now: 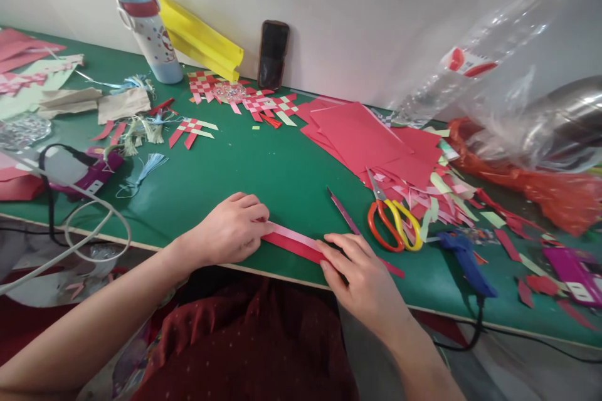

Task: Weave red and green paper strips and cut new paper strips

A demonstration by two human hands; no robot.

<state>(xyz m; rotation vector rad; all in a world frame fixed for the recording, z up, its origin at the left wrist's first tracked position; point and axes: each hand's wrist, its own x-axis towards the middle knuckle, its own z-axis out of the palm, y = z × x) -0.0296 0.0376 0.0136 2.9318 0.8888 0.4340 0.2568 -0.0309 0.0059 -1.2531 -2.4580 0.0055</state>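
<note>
A folded paper strip (pixel 294 243), red with a pale pink upper layer, lies along the table's front edge between my hands. My left hand (pixel 237 229) is closed on its left end, fingers curled and pressed together. At the other end, my right hand (pixel 355 269) has its thumb and fingertips on the strip, the fingers partly bent. Part of the strip under each hand is hidden. Just beyond my right hand lies a dark, slim pen-like tool (pixel 343 210). Scissors (pixel 392 222) with one orange and one yellow handle lie to its right, near a narrow red strip (pixel 392 268).
Red paper sheets (pixel 362 135) and many offcuts (pixel 446 194) lie at right, beside a blue glue gun (pixel 468 263). Woven paper pieces (pixel 190 131), tassels (pixel 143 169), a bottle (pixel 153 44) and a phone (pixel 273 53) stand or lie farther back. A cable (pixel 101 232) loops at left.
</note>
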